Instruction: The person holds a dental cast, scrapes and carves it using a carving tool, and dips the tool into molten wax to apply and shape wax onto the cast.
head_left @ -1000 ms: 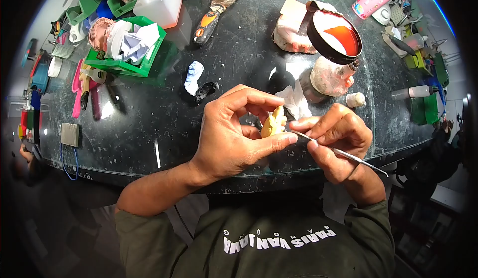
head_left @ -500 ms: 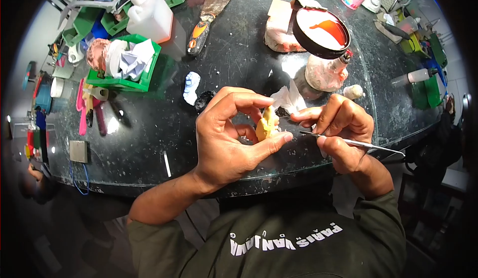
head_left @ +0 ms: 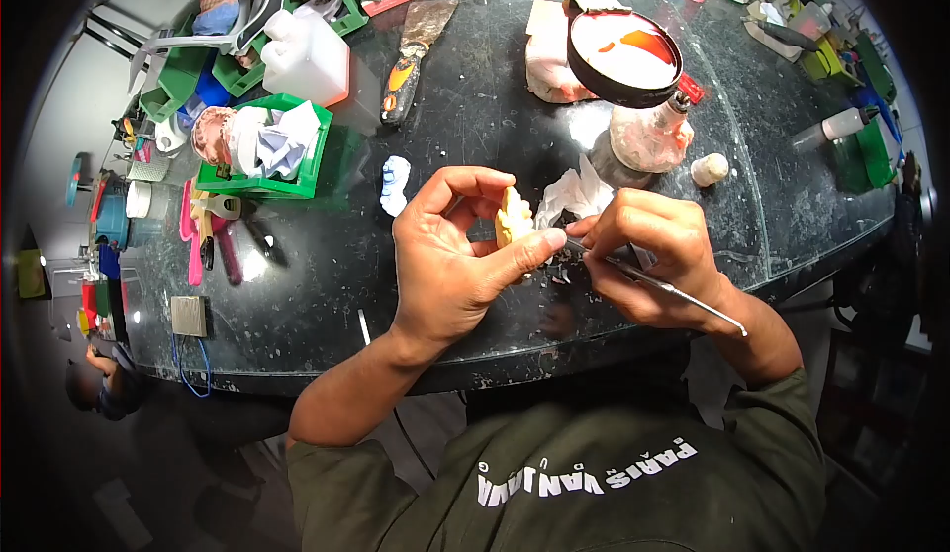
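Fingers of left hand (head_left: 455, 255) pinch yellow dental cast (head_left: 514, 218) upright for access; right hand (head_left: 648, 255) grips thin metal carving tool (head_left: 658, 290) pen-fashion, tip at cast, above black worktop (head_left: 475, 107).

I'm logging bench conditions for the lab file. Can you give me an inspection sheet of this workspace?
Surface: dark glossy round table, scratched, speckled with pale dust.
Job's things: small yellow tooth-shaped cast, pinched in the left hand; thin metal carving tool, held pen-like in the right hand, tip near the cast.
Clutter: green plastic tray with crumpled paper, white plastic jug, orange-handled scraper, black-rimmed round bowl of reddish liquid, crumpled white tissue.
Grippers: both hands bare and busy.
Cables: blue cord hanging at the table's left edge.
Surroundings: another person at lower left.
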Available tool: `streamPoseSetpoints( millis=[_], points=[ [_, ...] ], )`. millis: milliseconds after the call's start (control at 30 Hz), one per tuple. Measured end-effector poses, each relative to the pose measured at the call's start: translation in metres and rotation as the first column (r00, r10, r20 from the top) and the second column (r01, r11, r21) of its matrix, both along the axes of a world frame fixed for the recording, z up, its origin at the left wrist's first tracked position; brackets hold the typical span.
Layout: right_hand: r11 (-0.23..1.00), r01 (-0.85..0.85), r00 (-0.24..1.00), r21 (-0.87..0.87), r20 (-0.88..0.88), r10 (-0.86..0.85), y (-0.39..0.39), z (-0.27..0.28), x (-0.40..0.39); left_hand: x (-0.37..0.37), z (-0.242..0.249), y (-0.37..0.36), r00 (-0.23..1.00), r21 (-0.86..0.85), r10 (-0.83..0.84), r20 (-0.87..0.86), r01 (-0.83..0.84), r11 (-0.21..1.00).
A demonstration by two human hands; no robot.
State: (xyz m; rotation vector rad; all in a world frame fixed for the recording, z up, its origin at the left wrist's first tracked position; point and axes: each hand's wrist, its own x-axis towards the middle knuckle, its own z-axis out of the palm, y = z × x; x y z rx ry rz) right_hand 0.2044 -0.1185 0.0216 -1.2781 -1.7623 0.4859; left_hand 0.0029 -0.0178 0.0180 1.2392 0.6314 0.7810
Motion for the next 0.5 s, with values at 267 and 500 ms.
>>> streamPoseSetpoints(
  millis=[267,500],
  points=[
    [0.997,-0.054,0.995,0.051,0.091,0.050,0.0010,-0.0048,-0.0017,-0.0007,-0.0001,0.0018,1.000,-0.032,-0.018,0.001,0.018,0.999],
    [0.977,-0.177,0.853,0.116,0.513,0.094,-0.0006,-0.0101,0.0047,-0.0016,-0.0028,0.0030,0.999,0.067,-0.011,-0.045,0.014,0.998]
  ],
)
